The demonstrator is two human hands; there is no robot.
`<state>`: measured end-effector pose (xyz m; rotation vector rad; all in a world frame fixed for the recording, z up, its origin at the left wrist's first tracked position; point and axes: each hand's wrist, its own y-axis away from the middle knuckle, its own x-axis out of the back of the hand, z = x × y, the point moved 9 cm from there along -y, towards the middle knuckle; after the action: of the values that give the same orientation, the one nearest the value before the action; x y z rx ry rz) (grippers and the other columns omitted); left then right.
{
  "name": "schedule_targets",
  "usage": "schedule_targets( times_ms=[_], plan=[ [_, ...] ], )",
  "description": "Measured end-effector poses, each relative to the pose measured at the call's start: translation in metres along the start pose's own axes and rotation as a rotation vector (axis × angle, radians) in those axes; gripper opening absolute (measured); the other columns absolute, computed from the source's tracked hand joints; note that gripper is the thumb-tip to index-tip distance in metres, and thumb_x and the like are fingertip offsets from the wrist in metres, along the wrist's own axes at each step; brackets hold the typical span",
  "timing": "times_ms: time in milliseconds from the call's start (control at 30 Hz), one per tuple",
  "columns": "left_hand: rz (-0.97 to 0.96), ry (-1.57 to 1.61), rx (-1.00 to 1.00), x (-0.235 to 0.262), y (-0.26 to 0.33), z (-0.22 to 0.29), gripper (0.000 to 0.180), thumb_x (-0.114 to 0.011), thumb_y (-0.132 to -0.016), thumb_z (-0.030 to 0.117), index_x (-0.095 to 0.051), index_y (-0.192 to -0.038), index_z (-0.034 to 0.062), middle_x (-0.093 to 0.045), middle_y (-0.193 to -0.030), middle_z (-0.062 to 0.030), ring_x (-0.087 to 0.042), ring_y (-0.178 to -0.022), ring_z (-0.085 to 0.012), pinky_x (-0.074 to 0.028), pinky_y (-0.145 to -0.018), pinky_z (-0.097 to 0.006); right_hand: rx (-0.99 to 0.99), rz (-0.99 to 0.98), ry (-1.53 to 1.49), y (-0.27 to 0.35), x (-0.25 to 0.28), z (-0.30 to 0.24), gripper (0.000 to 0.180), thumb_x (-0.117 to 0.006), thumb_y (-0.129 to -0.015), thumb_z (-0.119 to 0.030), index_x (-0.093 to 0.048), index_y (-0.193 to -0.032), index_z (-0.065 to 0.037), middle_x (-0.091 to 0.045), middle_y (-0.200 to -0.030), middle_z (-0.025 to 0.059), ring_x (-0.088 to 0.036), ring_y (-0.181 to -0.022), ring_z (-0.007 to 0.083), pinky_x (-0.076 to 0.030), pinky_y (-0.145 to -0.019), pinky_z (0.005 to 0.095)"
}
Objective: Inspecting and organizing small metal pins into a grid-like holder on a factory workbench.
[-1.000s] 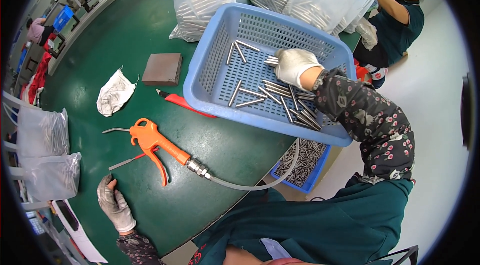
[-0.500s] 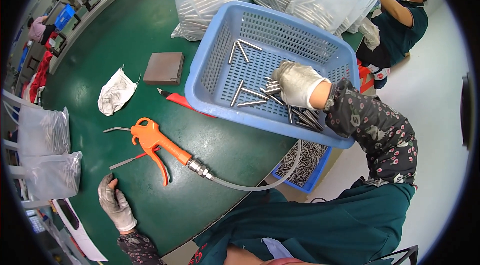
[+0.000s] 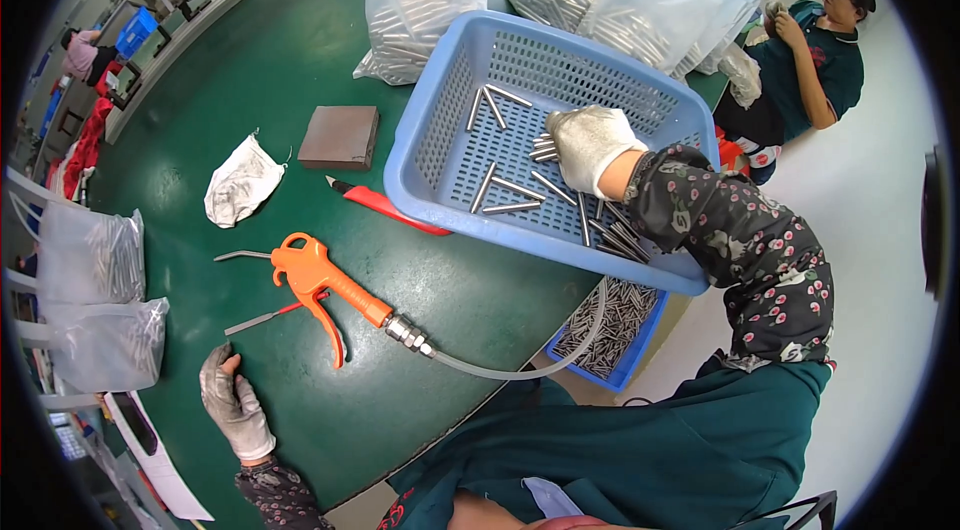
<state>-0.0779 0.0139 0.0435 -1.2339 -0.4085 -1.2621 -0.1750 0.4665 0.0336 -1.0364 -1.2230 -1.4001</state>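
My right hand (image 3: 592, 145), in a white work glove, is inside a blue perforated plastic basket (image 3: 420, 177). Its fingers are closed around several short metal pins, whose ends stick out on its left side. Loose metal pins (image 3: 515, 188) lie on the basket floor left of the hand, and more (image 3: 618, 235) are bunched below it, partly under my sleeve. My left hand (image 3: 237, 404), in a worn glove with bare fingertips, rests on the green table at the lower left. It holds nothing; the thumb is apart from the fingers, which are loosely bent.
An orange air blow gun (image 3: 318, 275) with a hose lies mid-table, beside a file (image 3: 262, 318). Nearby are a red-handled knife (image 3: 385, 205), a brown block (image 3: 339, 137) and a white glove (image 3: 245, 182). Pin-filled bags (image 3: 420, 20) stand behind; a blue bin (image 3: 628, 355) sits below. A co-worker (image 3: 815, 60) sits at right.
My right hand has shifted slightly within the basket, with pins still in its grasp. The whole view has drifted a little. At right, the co-worker has raised their hands. My left hand stays put.
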Motion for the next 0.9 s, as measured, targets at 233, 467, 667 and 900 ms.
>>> schedule_targets(
  times_ms=[233,467,667,900],
  plan=[
    [0.019,0.031,0.018,-0.001,-0.001,0.001,0.027,-0.044,-0.072,-0.006,-0.055,-0.096,-0.0006,-0.056,-0.105,-0.0135,-0.054,-0.098,-0.0284,-0.041,-0.087,-0.037,0.122,0.01,0.053,-0.001,-0.001,0.003,0.018,-0.056,-0.065,-0.007,-0.06,-0.082,-0.005,-0.063,-0.076,0.0156,-0.061,-0.077,0.0319,-0.048,-0.068,0.0399],
    [0.003,0.006,-0.005,-0.001,-0.001,0.002,0.026,-0.044,-0.071,-0.006,-0.055,-0.094,-0.0009,-0.057,-0.105,-0.0142,-0.053,-0.098,-0.0294,-0.041,-0.087,-0.037,0.112,0.139,-0.126,0.002,0.026,0.01,0.02,-0.052,-0.066,-0.003,-0.059,-0.086,-0.004,-0.061,-0.076,0.0181,-0.06,-0.076,0.0335,-0.047,-0.068,0.041],
    [-0.004,-0.024,0.008,0.0,0.001,-0.001,0.026,-0.044,-0.071,-0.006,-0.055,-0.094,-0.0013,-0.057,-0.106,-0.0145,-0.054,-0.098,-0.0301,-0.041,-0.088,-0.038,0.154,-0.182,0.507,-0.012,0.004,-0.01,0.015,-0.06,-0.072,-0.011,-0.066,-0.084,-0.007,-0.066,-0.083,0.0073,-0.064,-0.078,0.0272,-0.05,-0.061,0.0354],
    [-0.007,-0.001,-0.002,-0.003,-0.001,0.002,0.026,-0.045,-0.071,-0.006,-0.055,-0.095,-0.002,-0.056,-0.106,-0.0158,-0.054,-0.098,-0.0301,-0.04,-0.088,-0.037,0.021,-0.639,0.48,-0.022,-0.041,-0.004,0.032,-0.071,-0.068,-0.024,-0.068,-0.096,-0.01,-0.065,-0.097,0.0058,-0.063,-0.081,0.025,-0.051,-0.061,0.0451]
  ],
)
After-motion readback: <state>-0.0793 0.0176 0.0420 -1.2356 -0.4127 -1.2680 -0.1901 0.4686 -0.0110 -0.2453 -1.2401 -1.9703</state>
